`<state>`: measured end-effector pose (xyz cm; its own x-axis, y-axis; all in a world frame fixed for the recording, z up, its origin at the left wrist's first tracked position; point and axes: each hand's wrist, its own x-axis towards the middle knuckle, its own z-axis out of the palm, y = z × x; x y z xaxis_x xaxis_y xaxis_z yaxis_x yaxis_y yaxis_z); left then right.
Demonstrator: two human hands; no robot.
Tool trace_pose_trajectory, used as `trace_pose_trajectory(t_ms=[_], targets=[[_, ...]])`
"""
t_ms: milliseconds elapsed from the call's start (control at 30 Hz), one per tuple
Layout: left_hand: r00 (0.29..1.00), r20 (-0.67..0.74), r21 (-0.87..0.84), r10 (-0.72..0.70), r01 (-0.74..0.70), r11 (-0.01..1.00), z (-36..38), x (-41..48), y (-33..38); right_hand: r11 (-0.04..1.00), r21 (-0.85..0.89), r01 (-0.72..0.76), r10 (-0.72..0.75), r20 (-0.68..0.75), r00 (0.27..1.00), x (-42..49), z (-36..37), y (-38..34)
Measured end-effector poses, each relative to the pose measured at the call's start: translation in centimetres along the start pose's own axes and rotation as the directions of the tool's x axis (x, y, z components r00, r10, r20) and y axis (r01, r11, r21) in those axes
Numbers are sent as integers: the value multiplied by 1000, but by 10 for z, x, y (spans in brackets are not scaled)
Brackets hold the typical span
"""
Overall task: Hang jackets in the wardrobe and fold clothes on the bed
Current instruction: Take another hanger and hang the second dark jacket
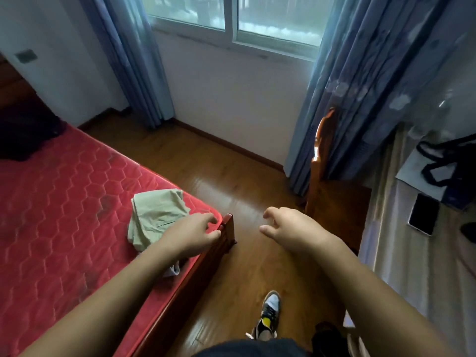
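Red bed (64, 202) below, my left grip (192, 235) and right grip (291, 225) hang spread, empty (one brush could unfold that garment (157, 215)).

Folded garment (157, 217) on bed (64, 215) corner at left, chair (332, 191) right, window (231, 19) ahead

Daylight comes through a white-framed window (278, 16) in the far white wall (226, 99), long blue curtains (131, 60) hanging at both sides. Glossy brown wooden floor (219, 171) runs between the red quilted bed (64, 202) at left and a reddish wooden chair (318, 161) at right.
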<state>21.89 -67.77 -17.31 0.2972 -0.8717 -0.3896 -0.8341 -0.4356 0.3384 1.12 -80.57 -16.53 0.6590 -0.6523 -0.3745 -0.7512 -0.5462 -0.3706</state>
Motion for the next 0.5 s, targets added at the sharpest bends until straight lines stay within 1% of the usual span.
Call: trace_pose_trajectory(t_ms=[200,367,500], targets=[[996,-60,-82,-71,66,994,-57,100,27,991,-74,108,-107,15,994,109,-84,30],[984,-47,-125,-171,164,979,-86,173,15,980,-117,163,-154,78,985,195,-124,44],[971,-56,-179,-234,221,959,-109,245,-6,964,-163,212,-200,91,976,278,-154,45]])
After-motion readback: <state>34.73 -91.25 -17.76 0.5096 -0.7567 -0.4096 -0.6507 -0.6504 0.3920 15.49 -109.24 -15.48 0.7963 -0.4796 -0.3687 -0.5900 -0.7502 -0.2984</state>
